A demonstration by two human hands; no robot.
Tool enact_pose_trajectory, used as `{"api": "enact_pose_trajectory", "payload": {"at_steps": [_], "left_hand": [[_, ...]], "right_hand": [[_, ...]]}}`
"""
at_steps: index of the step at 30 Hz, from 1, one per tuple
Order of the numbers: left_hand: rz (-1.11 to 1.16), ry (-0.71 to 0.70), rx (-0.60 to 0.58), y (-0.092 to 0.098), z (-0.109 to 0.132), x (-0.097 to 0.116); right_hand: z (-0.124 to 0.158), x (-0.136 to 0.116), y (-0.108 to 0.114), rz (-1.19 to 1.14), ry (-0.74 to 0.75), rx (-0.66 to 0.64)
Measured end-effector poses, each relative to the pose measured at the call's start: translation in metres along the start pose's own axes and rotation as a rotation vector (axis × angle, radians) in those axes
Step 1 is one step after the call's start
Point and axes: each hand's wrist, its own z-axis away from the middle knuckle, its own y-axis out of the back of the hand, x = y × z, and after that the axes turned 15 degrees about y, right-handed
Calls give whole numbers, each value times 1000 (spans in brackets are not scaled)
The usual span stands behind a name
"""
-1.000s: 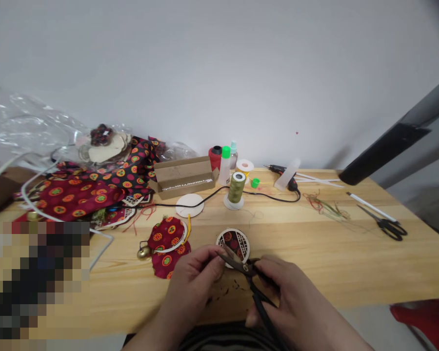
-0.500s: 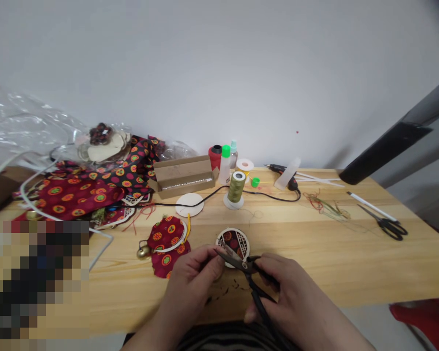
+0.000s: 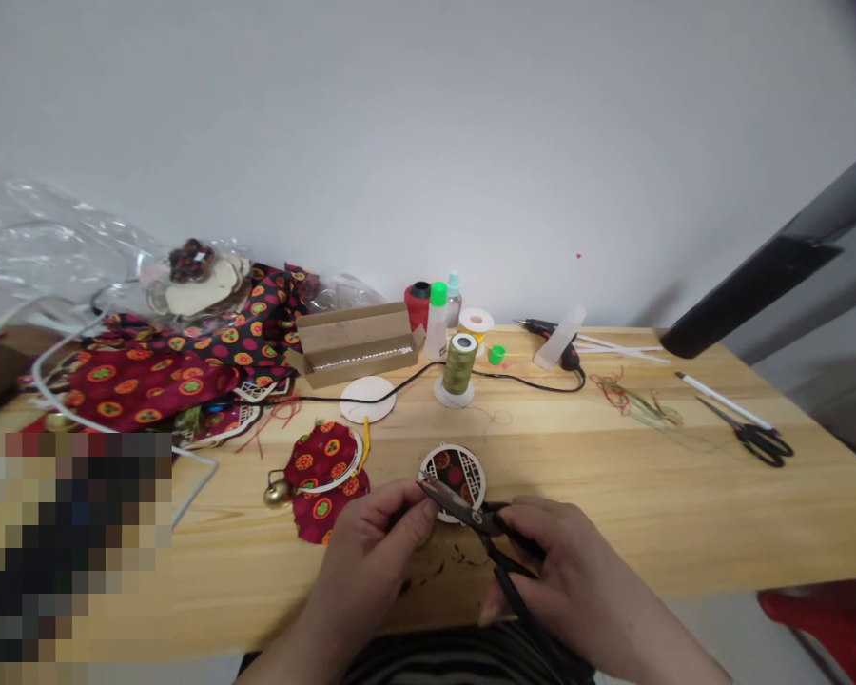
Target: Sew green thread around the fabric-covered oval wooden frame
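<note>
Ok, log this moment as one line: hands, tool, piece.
right hand: holds black-handled scissors | left hand: at blade tips | nearby: round fretwork disc with red fabric, on wooden table

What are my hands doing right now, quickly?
Left hand: curled closed beside the round lattice-framed fabric disc; whether it grips anything cannot be told.
Right hand: closed, holding the black-handled scissors.

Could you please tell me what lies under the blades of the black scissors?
A round lattice-framed patterned fabric disc lies under the scissors' blades; the left hand hides its lower edge.
</note>
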Motion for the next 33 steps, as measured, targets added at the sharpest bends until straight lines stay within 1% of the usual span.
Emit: {"api": "enact_pose_trajectory", "payload": {"at_steps": [6, 10, 12, 14, 15, 16, 19, 21, 23, 25, 27, 30, 33], "left_hand": [[30, 21, -1, -2, 0, -2], [132, 48, 87, -5, 0, 2], [184, 77, 108, -5, -1, 1], [243, 97, 112, -2, -3, -1], [270, 99, 111, -1, -4, -2], [295, 97, 110, 0, -5, -4], [346, 90, 93, 1, -7, -7], [357, 95, 78, 0, -8, -8], [360, 98, 70, -1, -7, -8], [362, 104, 75, -3, -6, -6], [372, 109, 94, -5, -5, -4], [387, 111, 117, -7, -3, 0], [380, 116, 112, -7, -4, 1]], "right_hand": [[0, 3, -3, -4, 10, 17], [3, 0, -2, 48, -18, 24], [6, 3, 4, 93, -45, 80], [10, 12, 14, 175, -88, 177], [12, 18, 21, 240, -122, 222], [14, 25, 28, 328, -186, 237], [19, 49, 47, 632, -435, 188], [23, 62, 55, 715, -568, 136], [26, 70, 60, 736, -647, 93], [29, 75, 63, 755, -690, 72], [31, 77, 65, 767, -701, 73], [32, 79, 67, 761, -684, 95], [31, 80, 68, 756, -670, 108]]}}
